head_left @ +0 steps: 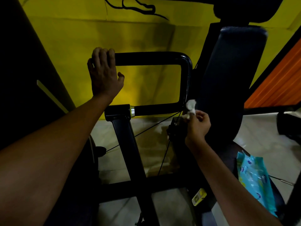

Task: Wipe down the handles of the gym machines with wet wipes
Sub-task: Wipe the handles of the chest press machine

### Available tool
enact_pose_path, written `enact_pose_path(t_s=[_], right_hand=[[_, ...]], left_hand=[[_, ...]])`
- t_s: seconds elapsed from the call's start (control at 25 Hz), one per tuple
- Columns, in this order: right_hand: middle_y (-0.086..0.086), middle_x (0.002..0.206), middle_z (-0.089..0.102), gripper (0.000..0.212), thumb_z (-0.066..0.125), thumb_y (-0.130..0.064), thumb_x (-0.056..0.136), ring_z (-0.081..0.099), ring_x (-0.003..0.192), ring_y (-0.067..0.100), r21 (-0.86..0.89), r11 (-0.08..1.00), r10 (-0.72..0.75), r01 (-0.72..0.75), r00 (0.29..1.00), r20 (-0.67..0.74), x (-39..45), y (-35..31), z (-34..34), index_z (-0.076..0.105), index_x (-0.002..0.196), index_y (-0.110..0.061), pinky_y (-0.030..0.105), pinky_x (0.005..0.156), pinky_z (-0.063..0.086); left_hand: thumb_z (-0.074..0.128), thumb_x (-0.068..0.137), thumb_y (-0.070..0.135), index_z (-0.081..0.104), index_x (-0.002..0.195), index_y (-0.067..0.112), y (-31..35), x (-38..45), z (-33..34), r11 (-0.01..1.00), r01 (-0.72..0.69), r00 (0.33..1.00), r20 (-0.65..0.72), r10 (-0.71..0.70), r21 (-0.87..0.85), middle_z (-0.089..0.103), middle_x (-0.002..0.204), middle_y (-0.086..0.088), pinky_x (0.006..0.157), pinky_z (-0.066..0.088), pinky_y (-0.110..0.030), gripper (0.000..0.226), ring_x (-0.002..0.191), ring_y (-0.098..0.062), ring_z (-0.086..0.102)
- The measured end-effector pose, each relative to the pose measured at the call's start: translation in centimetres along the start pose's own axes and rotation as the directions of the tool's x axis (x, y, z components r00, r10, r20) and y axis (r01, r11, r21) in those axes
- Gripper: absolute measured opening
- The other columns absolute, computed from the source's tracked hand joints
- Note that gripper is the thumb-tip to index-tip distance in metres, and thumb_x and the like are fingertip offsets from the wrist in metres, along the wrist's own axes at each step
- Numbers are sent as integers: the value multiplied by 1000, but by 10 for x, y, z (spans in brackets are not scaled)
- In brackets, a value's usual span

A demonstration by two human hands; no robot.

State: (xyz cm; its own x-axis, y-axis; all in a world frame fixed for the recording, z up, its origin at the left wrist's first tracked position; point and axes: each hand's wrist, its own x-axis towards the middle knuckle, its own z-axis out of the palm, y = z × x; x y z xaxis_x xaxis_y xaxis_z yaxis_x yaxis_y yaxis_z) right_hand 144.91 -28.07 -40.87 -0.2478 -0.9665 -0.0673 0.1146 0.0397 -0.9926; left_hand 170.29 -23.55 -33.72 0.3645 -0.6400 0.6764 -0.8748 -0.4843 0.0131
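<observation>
The looped black handle (151, 58) of the gym machine is the landmark here: a bent tube with a top bar, a rounded corner on its right, and a lower bar running back to a silver collar (132, 111) on the upright post (123, 128). The left hand (104, 74) grips the far left end of the top bar, fingers curled over it and thumb loose below. The right hand (197, 123) sits just below the handle's lower right corner and pinches a crumpled white wet wipe (190, 107) between its fingertips, the wad lying against or just beside the tube at that bend (the dim light hides actual contact).

The wipe looks soft, light and limp, likely damp, so it should mould round the tube if wrapped with the fingers instead of held as a ball. The handle looks rigid and glossy, probably slick once wet, and steadying it by the top bar seems sensible. Pinching the wipe near its middle and cupping it round the bar would likely cover more surface.

A turquoise wipes packet (254, 180) lies well below and right of the handle, beside the dark padded backrest (234, 70).
</observation>
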Motion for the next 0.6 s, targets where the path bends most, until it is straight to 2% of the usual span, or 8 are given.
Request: enact_pose_path(t_s=[0.04, 0.12, 0.2, 0.28, 0.32, 0.44, 0.56, 0.6], right_hand=[[5, 86, 57, 16, 53, -4, 92, 58, 73, 12, 159, 977, 143, -143, 990, 8, 5, -4, 3, 52, 84, -18, 21, 59, 50], [5, 81, 52, 20, 43, 4, 94, 54, 69, 12, 342, 885, 288, -317, 948, 135, 1, -5, 15, 49, 85, -14, 16, 53, 49], [8, 78, 47, 25, 36, 9, 93, 50, 66, 13, 329, 824, 352, -462, 871, 342, -21, 1, 30, 44, 80, -11, 15, 49, 47], [10, 86, 51, 23, 35, 8, 94, 56, 66, 15, 293, 726, 426, -623, 741, 519, -39, 5, 34, 46, 84, -9, 15, 45, 47], [10, 91, 52, 20, 34, 6, 95, 58, 67, 14, 319, 659, 465, -681, 702, 540, -38, 5, 33, 48, 89, -8, 14, 43, 47], [11, 90, 54, 17, 37, 4, 95, 60, 64, 13, 415, 549, 503, -726, 683, 530, -42, 6, 42, 52, 89, -4, 13, 43, 48], [13, 81, 59, 18, 40, 6, 93, 65, 56, 14, 259, 512, 549, -819, 544, 635, -77, 8, 64, 53, 83, -2, 17, 54, 54], [13, 78, 60, 18, 40, 6, 93, 65, 56, 15, 251, 485, 570, -838, 520, 636, -83, 7, 66, 53, 82, -1, 18, 57, 53]], left_hand=[[46, 83, 29, 37, 132, 2, 1, 0, 1, 1000, 3, 1000, -5, -3, 2, 42, 133, -21, 102, 29, -49, 58, 133, -37, 31], [46, 82, 30, 38, 132, 2, 3, 0, 2, 1000, 13, 1000, -13, -12, 8, 42, 133, -20, 102, 30, -48, 58, 133, -37, 31], [45, 82, 30, 38, 132, 2, 3, 0, 1, 1000, 22, 1000, -20, -22, 16, 43, 132, -19, 101, 30, -48, 57, 133, -36, 32], [45, 82, 30, 38, 131, 3, 2, 0, -1, 1000, 16, 1000, -9, -16, 22, 44, 132, -19, 101, 31, -47, 57, 132, -36, 33], [45, 82, 30, 38, 132, 3, 1, 0, 0, 1000, 11, 1000, -7, -11, 26, 44, 132, -19, 101, 31, -47, 57, 132, -36, 33], [48, 81, 29, 40, 132, 3, 2, 0, 3, 1000, 12, 1000, -29, -12, 21, 44, 132, -19, 101, 31, -48, 58, 132, -37, 34], [49, 80, 29, 42, 130, 3, 1, 1, 4, 1000, 13, 999, -43, -12, 25, 47, 130, -19, 100, 34, -49, 57, 131, -38, 37], [49, 79, 29, 41, 130, 3, 0, 1, 4, 1000, 7, 999, -44, -6, 27, 47, 129, -19, 99, 34, -49, 57, 130, -38, 37]])
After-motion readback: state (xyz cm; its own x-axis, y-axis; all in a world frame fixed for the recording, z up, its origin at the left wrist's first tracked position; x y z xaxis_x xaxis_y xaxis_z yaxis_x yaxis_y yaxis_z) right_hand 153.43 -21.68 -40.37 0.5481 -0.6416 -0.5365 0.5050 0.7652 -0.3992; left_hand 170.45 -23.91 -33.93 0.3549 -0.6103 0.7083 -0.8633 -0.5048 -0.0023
